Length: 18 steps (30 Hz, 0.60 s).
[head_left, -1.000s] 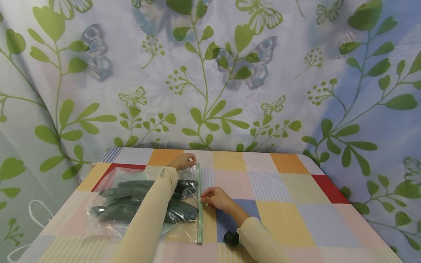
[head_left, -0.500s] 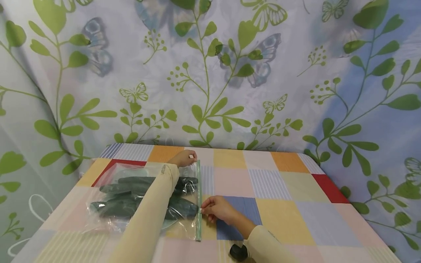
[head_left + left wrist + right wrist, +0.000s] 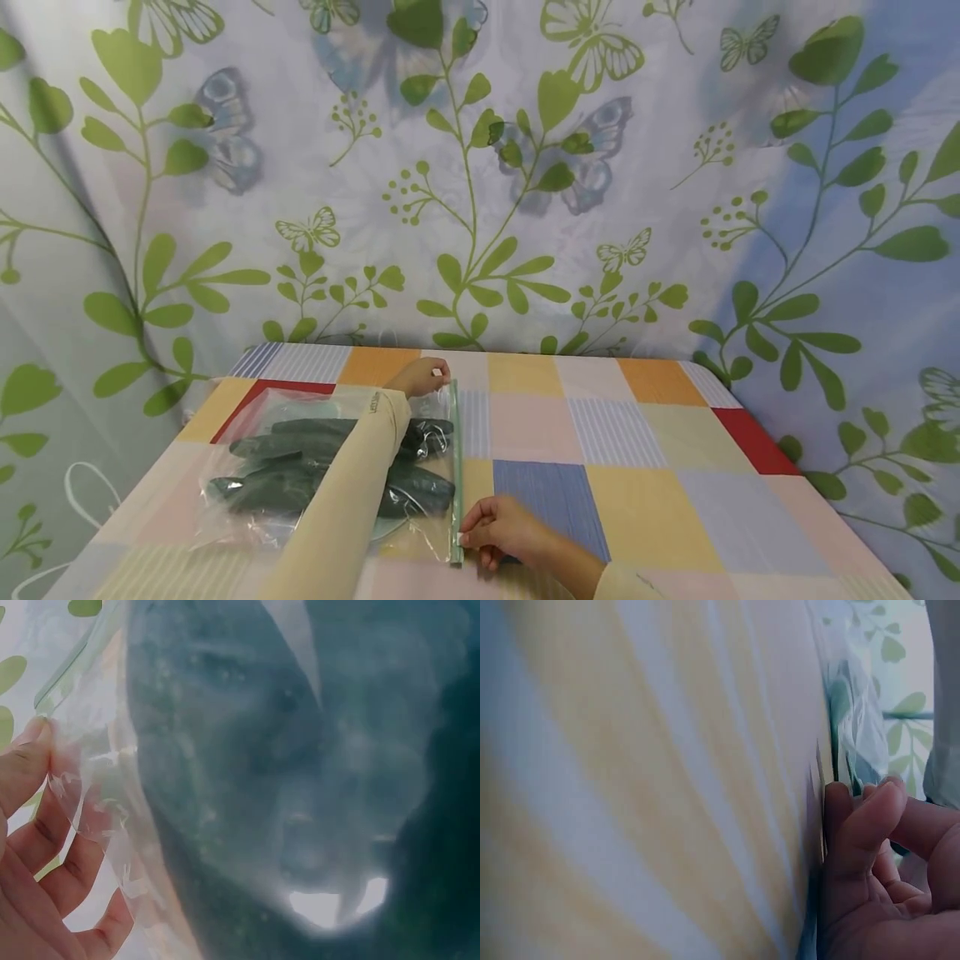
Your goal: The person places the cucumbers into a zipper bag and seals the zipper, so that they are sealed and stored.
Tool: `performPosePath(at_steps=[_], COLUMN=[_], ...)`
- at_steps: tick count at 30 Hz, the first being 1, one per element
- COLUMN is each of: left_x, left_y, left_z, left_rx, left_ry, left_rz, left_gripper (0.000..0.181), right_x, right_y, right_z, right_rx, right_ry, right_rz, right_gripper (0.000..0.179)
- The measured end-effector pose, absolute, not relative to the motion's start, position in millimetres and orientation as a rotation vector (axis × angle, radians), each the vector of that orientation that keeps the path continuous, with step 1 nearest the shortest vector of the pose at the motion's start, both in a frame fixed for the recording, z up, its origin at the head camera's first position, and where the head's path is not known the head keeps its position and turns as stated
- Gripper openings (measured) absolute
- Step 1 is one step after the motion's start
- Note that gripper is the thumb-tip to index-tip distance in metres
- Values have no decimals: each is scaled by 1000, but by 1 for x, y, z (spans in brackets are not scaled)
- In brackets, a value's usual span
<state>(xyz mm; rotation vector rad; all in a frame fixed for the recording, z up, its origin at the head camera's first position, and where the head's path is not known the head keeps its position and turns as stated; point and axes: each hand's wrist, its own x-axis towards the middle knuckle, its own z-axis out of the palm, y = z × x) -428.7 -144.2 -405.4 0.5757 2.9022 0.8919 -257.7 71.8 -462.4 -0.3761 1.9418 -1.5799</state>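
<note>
A clear zip bag [image 3: 431, 533] lies flat at the table's left, several dark green cucumbers [image 3: 262, 486] inside. Its green zip strip [image 3: 456, 467] runs along the right side. At the far end of that strip my left hand [image 3: 420, 377] pinches the bag's corner. The left wrist view shows thumb and fingertips on the clear film, beside a large, close cucumber [image 3: 240, 750]. My right hand [image 3: 510, 533] pinches a small pale slider [image 3: 461, 538] near the strip's near end. In the right wrist view, thumb and forefinger meet at the strip, low over the cloth.
A patchwork tablecloth [image 3: 645, 508] covers the table. Behind it hangs a curtain [image 3: 480, 208] with leaves and butterflies. A white cord [image 3: 71, 483] loops beyond the left edge. My left sleeve [image 3: 337, 500] crosses over the bag and hides part of the cucumbers.
My right hand has slid along the zip strip from about its middle to close to its near end. The left hand stays at the far corner, and the bag keeps its place.
</note>
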Motion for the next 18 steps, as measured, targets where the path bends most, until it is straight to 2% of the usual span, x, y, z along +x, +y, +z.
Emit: performPosePath(at_steps=[15, 18], left_x=[-426, -423], left_y=[-149, -149], left_z=[-413, -415], left_rx=[477, 484], left_ry=[2897, 2928], left_rz=[867, 795], left_gripper=[11, 11], right_x=[-249, -258], right_y=[67, 73], right_z=[-465, -466], right_rx=[-450, -517], right_ry=[1839, 1777], right_rz=[-1590, -1555], right_gripper=[8, 12])
